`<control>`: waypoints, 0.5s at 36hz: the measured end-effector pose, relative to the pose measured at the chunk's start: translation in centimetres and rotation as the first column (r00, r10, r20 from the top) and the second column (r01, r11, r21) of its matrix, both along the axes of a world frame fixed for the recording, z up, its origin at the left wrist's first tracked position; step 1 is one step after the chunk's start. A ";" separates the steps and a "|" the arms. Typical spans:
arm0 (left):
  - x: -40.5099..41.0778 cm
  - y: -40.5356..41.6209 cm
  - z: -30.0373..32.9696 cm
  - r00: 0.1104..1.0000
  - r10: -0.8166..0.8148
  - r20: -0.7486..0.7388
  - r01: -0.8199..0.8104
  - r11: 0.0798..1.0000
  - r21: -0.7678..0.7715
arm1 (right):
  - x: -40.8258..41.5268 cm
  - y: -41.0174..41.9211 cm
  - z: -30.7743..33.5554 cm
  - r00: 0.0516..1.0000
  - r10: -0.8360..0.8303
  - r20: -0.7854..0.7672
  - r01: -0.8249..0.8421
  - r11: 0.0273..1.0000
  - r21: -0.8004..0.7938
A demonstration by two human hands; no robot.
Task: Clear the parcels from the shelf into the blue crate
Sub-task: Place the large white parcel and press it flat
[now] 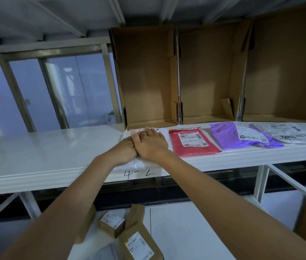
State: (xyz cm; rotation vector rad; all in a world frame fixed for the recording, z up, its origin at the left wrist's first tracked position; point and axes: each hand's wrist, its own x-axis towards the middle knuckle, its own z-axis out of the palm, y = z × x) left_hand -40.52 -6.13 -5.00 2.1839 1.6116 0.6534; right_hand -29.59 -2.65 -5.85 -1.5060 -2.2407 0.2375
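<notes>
A white plastic parcel (129, 164) lies at the front of the white shelf (45, 147), mostly hidden under both hands. My left hand (124, 151) rests on its left part, fingers curled. Flat on top lies my right hand (151, 143), overlapping the left one. To the right, in a row on the shelf, are a red parcel (192, 143) with a label, a purple parcel (242, 136) and a white parcel (291, 135). No blue crate is in view.
Three open, empty cardboard boxes (148, 81) stand on their sides at the back of the shelf. On the lower shelf are small brown cardboard parcels (111, 223) with labels. A window (45, 94) is behind the left part. "4-2" is written on the shelf edge.
</notes>
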 end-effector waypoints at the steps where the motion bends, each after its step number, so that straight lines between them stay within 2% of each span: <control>1: -0.1 0.1 -0.2 1.000 0.011 -0.016 -0.011 1.000 -0.001 | 0.0 0.0 -0.1 1.000 -0.001 0.011 0.001 1.000 0.002; 7: -0.4 0.7 -1.2 0.992 0.035 -0.123 -0.033 0.999 0.016 | 0.2 0.0 -0.9 0.999 -0.006 0.051 0.007 1.000 -0.006; 18: -0.5 1.9 -1.9 0.967 0.065 -0.248 -0.073 0.997 -0.022 | 0.3 0.3 -0.9 0.996 0.012 0.087 -0.001 0.993 -0.120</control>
